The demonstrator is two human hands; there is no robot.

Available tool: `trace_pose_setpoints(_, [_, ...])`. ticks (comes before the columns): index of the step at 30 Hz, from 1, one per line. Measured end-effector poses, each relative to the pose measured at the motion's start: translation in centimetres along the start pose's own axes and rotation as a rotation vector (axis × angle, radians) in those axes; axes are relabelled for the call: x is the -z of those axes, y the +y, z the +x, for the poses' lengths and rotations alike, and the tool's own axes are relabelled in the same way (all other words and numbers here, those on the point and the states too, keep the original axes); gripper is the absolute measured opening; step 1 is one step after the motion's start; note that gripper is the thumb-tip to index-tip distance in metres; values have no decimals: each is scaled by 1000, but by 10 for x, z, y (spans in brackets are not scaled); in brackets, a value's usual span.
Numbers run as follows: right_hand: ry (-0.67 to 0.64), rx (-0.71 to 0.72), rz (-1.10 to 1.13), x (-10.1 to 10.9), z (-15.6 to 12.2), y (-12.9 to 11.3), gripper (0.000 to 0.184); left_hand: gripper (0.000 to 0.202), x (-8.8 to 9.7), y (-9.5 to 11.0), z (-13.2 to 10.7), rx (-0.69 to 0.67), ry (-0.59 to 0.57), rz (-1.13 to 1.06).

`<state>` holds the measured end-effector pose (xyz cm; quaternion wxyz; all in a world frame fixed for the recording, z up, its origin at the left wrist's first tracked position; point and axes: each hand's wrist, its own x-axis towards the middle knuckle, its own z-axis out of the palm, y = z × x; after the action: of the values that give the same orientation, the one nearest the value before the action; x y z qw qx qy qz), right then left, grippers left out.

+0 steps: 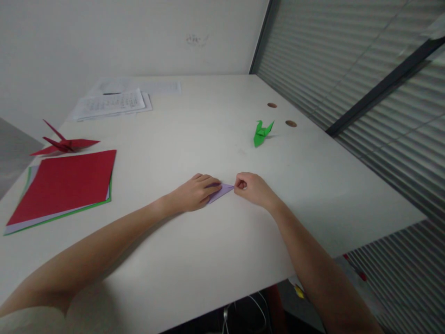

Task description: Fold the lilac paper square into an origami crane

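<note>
A folded piece of purple paper (222,190) lies on the white table (215,241) between my two hands. My left hand (194,191) rests flat over its left part, fingers pressed down on it. My right hand (251,187) is curled, pinching the paper's pointed right tip. Most of the paper is hidden under my left fingers.
A green paper crane (262,132) stands further back on the right. A stack of coloured sheets with red on top (64,186) lies at the left, a red paper crane (62,144) behind it. Written pages (111,104) lie at the back. Blinds run along the right.
</note>
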<state>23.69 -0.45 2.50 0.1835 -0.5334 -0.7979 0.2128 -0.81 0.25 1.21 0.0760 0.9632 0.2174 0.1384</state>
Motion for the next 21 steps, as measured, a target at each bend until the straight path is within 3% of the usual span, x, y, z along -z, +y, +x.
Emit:
trace_pose_setpoints(5, [6,-5,-41,5,-2,2,10,42,0,1,0,5,10,11])
trace_pose_setpoints(9, [38,49,79,8,-2,8,5,42,-1,1,0,-1,17,11])
trace_pose_setpoints(14, [-28,120,49,7,0,13,11,41,-1,1,0,-1,13,11])
trace_pose_setpoints(17, [16,70,23,9,0,15,12,40,-1,1,0,2,17,17])
trace_pose_setpoints(21, [111,-27,156,8,1,12,13,39,-2,1,1,1,25,23])
